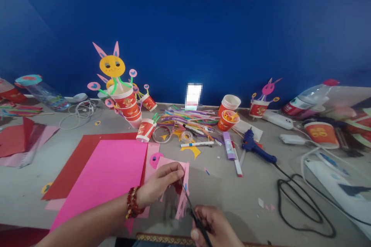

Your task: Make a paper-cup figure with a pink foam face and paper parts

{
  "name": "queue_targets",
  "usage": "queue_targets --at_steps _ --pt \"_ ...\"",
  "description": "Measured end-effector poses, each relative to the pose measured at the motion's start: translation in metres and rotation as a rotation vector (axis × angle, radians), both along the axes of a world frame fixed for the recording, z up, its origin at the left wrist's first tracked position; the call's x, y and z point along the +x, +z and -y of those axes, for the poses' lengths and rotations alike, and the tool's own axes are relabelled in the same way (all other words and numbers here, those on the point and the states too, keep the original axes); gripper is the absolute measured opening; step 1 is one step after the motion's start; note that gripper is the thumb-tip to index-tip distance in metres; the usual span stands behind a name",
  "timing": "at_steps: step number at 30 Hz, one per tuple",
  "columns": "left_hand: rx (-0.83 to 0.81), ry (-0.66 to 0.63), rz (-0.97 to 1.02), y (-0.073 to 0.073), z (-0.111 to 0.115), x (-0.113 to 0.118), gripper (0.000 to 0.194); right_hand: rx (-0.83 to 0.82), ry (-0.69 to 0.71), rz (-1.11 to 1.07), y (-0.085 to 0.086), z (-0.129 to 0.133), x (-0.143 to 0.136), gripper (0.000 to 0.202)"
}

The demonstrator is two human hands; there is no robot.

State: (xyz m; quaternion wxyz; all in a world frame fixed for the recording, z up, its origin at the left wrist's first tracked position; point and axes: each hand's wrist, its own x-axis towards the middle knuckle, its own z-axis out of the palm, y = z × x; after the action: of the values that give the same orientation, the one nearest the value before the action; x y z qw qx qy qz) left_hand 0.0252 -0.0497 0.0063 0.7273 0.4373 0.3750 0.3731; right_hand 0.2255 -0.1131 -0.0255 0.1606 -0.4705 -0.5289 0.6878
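My left hand (158, 185), wearing a bracelet of red beads (132, 202), pinches a light pink sheet of paper (185, 173) that is cut into hanging strips along its lower side. A small dark red patch shows under those fingers; I cannot make out what it is. Black-handled scissors (199, 227) are gripped in my right hand (216, 225), their blades reaching up to the paper just below my left fingertips. Beside the left hand lies a bright pink paper disc (155, 159) with a drawn eye. Large bright pink (107, 177) and red sheets (69, 173) lie under the left forearm.
Paper-cup figures (124, 102) stand at the back left, another (259, 108) at the back right. Pipe cleaners (188, 119) are heaped mid-table, near a tape roll (161, 134), marker (197, 144) and glue stick (228, 146). A blue glue gun (256, 148) trails a black cord (304, 220).
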Motion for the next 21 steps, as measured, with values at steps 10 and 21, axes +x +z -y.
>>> queue_targets --at_steps 10,21 --pt "0.153 -0.106 0.002 0.001 0.004 0.000 0.046 -0.009 -0.012 -0.090 -0.003 0.000 0.001 0.046" --pt "0.104 -0.069 -0.017 0.003 0.004 0.004 0.034 0.006 0.132 0.040 0.021 -0.006 0.008 0.037"
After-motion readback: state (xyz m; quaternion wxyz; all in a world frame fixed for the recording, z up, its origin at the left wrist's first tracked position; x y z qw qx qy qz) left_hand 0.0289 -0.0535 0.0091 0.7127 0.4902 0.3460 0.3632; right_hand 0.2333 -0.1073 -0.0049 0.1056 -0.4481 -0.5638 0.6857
